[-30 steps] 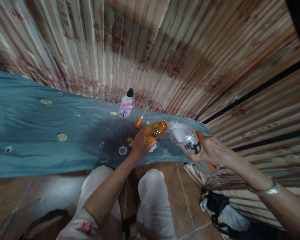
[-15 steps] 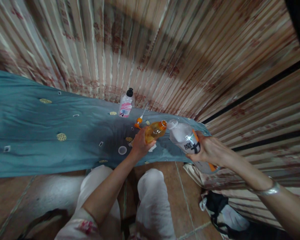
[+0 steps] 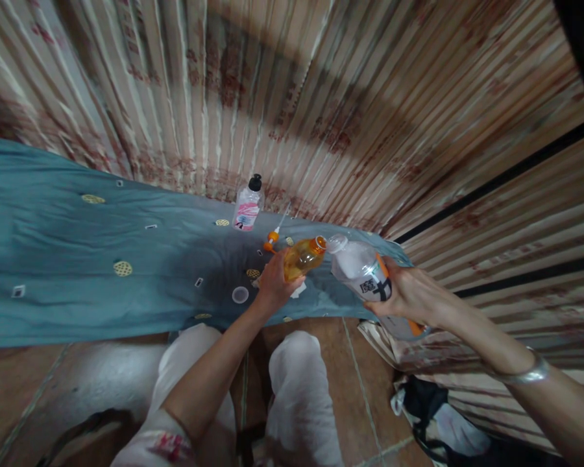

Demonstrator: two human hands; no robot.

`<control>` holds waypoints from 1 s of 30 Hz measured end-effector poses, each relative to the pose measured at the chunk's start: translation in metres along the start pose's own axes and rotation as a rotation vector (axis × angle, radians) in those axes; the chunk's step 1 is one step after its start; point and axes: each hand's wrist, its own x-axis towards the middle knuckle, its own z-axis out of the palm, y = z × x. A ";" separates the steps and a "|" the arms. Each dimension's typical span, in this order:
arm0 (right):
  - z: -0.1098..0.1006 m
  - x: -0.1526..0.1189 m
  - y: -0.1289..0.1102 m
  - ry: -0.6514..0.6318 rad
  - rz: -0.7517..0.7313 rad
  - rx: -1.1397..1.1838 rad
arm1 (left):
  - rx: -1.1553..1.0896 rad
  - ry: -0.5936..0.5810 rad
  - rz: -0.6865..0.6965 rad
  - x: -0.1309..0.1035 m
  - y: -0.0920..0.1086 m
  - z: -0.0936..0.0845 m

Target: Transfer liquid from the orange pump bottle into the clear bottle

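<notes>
My left hand (image 3: 274, 280) is wrapped round an orange see-through bottle (image 3: 302, 259), its open mouth tilted up to the right. In my right hand (image 3: 403, 290) is a large clear bottle (image 3: 357, 267) with a white, black and orange label, lying tilted with its mouth towards the left. The two mouths meet or nearly touch; whether liquid passes between them I cannot tell. Behind my left hand an orange pump head (image 3: 271, 240) with a clear tube lies on the cloth. A clear bottle with a pink label and black cap (image 3: 248, 206) stands near the curtain.
A teal patterned cloth (image 3: 68, 259) covers the long surface. On it are a small round clear lid (image 3: 240, 294) and a white scrap (image 3: 298, 290). A pleated curtain (image 3: 253, 97) hangs behind. Dark and white items (image 3: 433, 408) lie at the lower right, on the tiled floor.
The view has shifted very slightly. Both hands keep their bottles in nearly the same position, mouth to mouth; the large bottle's label has turned a little.
</notes>
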 end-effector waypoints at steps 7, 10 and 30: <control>-0.005 -0.001 -0.006 -0.037 0.028 0.003 | -0.021 0.007 0.023 -0.001 -0.001 0.000; -0.006 -0.001 -0.007 -0.065 0.041 0.008 | -0.019 0.008 0.028 0.000 -0.001 0.001; -0.002 0.000 -0.004 -0.048 0.041 0.004 | -0.022 0.014 0.005 0.000 0.000 0.001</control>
